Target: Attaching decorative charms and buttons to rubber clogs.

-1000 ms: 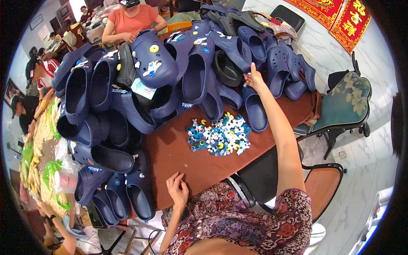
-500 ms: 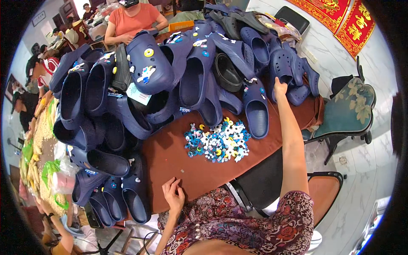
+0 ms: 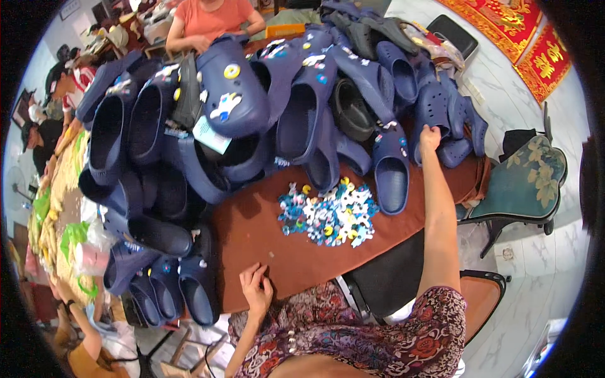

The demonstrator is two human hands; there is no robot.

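Observation:
At the right end of the brown-covered table, my right hand (image 3: 430, 137) grips the opening edge of a plain navy clog (image 3: 433, 104) with holes in its upper. The clog stays among other undecorated navy clogs, and my fingers are partly hidden inside it. My left hand (image 3: 256, 287) lies on the brown cloth (image 3: 242, 233) near the front edge, fingers loosely stretched and holding nothing. Between the hands is a heap of small white, blue and yellow shoe charms (image 3: 329, 213). Just beyond the heap's right side sits a navy clog with charms (image 3: 391, 167).
Many charm-decorated navy clogs (image 3: 236, 94) pile along the far and left sides. A black clog (image 3: 353, 110) lies among them. A green chair (image 3: 532, 176) stands at the right. Across the table is a person in an orange shirt (image 3: 214, 25); others work at the left.
The whole view has shifted slightly, so the table contents sit farther right. My right hand keeps its grip on the plain clog; my left hand stays on the cloth.

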